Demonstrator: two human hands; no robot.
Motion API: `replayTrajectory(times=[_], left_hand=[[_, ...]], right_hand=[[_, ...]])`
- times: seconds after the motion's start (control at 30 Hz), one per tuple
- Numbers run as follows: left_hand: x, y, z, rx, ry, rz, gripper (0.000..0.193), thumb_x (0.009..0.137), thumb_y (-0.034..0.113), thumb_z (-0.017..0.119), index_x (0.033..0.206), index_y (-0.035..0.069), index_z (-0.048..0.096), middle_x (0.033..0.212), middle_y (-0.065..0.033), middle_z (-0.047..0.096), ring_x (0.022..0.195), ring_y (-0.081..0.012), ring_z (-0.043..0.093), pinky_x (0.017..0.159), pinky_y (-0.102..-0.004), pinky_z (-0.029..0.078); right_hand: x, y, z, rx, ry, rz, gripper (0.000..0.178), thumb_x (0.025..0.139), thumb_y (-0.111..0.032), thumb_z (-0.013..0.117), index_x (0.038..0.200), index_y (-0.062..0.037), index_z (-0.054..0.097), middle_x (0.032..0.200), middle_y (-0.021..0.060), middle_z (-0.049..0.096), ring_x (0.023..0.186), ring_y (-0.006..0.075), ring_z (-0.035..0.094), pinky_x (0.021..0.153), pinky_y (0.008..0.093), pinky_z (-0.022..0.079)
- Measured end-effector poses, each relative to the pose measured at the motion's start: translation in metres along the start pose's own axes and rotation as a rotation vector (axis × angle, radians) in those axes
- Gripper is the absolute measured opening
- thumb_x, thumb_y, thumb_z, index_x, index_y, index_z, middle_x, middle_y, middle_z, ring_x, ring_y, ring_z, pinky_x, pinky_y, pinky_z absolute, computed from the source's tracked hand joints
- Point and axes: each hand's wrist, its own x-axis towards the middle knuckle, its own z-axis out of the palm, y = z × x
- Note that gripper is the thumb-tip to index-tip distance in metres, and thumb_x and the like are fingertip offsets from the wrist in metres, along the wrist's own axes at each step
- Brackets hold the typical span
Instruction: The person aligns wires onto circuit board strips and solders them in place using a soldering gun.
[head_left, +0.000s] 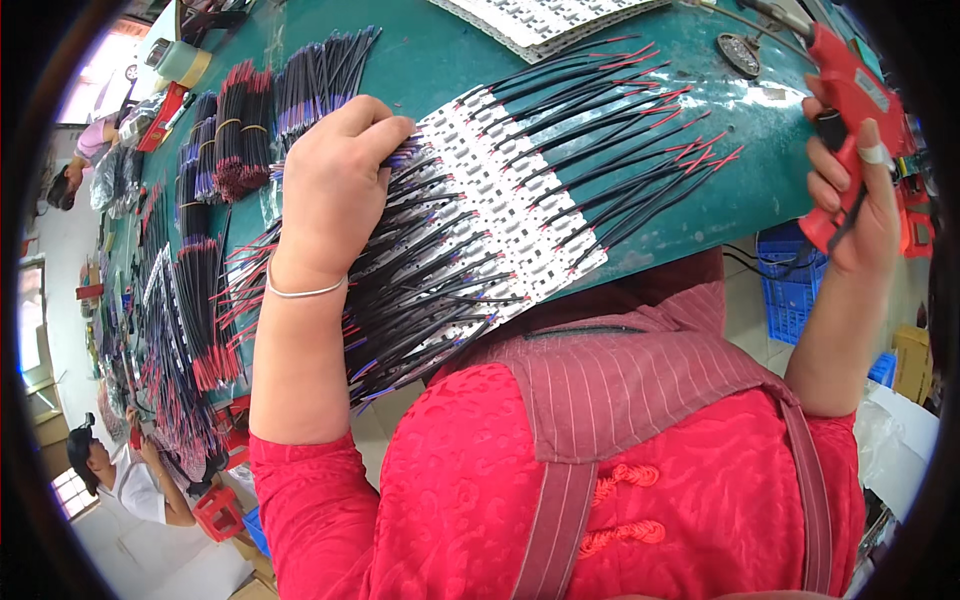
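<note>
My left hand (345,180), a thin silver bangle on its wrist, bends over the left edge of a white circuit board panel (500,200). Its fingers are closed on black wires (405,155) with purplish ends; the fingertips are partly hidden. Rows of black wires with red tips (620,150) stick out from the panel's right side. More black wires (420,280) fan out on its left and overhang the table edge. Off to the right, well apart from the panel, my right hand (865,185) grips a red pistol-shaped soldering gun (850,80) by its handle.
Bundled black wires (243,130) lie on the green table (420,45) at the left. White panels (545,20) are stacked at the far edge, near a round metal holder (738,55). A blue crate (790,300) stands below at right. Another person (130,470) sits at lower left.
</note>
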Motion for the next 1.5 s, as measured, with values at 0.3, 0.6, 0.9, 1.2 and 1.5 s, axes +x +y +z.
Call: replayTrajectory(times=[0.3, 0.6, 0.9, 1.2, 1.5], left_hand=[[-0.004, -0.006, 0.007, -0.014, -0.016, -0.005, 0.044, 0.062, -0.014, 0.07, 0.101, 0.006, 0.075, 0.095, -0.0082, 0.066, 0.087, -0.0289, 0.066, 0.077, -0.0386, 0.053], [-0.003, -0.006, 0.012, 0.043, -0.053, -0.008, 0.044, 0.064, -0.011, 0.071, 0.103, 0.008, 0.077, 0.093, -0.0089, 0.066, 0.086, -0.0297, 0.066, 0.075, -0.0401, 0.053], [-0.003, -0.005, 0.015, 0.054, -0.075, -0.001, 0.044, 0.065, -0.011, 0.072, 0.105, 0.007, 0.076, 0.093, -0.0094, 0.064, 0.086, -0.0302, 0.066, 0.077, -0.0408, 0.053], [0.0, 0.002, 0.015, 0.052, -0.074, -0.022, 0.026, 0.076, -0.005, 0.065, 0.098, 0.003, 0.077, 0.087, -0.0112, 0.063, 0.084, -0.0298, 0.065, 0.076, -0.0404, 0.054], [0.002, 0.003, 0.014, 0.051, -0.087, -0.031, 0.028, 0.072, -0.007, 0.066, 0.097, 0.003, 0.076, 0.089, -0.0112, 0.062, 0.083, -0.0304, 0.065, 0.076, -0.041, 0.054]], right_hand=[[-0.021, 0.011, 0.11, -0.451, 0.111, 0.092, 0.052, 0.106, -0.036, 0.057, 0.136, 0.0063, 0.056, 0.125, 0.0176, 0.066, 0.065, 0.0032, 0.047, 0.051, 0.0186, 0.041], [-0.023, 0.067, 0.15, -0.383, -0.03, 0.213, 0.038, 0.102, -0.028, 0.063, 0.124, 0.0035, 0.063, 0.117, 0.0146, 0.071, 0.064, 0.0064, 0.06, 0.058, 0.0228, 0.052], [-0.02, 0.084, 0.159, -0.368, -0.028, 0.079, 0.024, 0.092, -0.01, 0.077, 0.112, 0.0009, 0.072, 0.099, 0.0057, 0.076, 0.081, 0.0089, 0.067, 0.068, 0.0256, 0.053], [-0.015, 0.093, 0.161, -0.405, -0.002, 0.054, 0.023, 0.089, -0.011, 0.078, 0.109, -0.0007, 0.073, 0.096, 0.009, 0.077, 0.086, 0.0181, 0.073, 0.08, 0.0323, 0.055], [-0.013, 0.096, 0.161, -0.46, -0.126, 0.08, 0.025, 0.096, -0.014, 0.073, 0.116, -0.0001, 0.069, 0.099, 0.005, 0.073, 0.063, 0.0042, 0.058, 0.056, 0.0216, 0.049]])
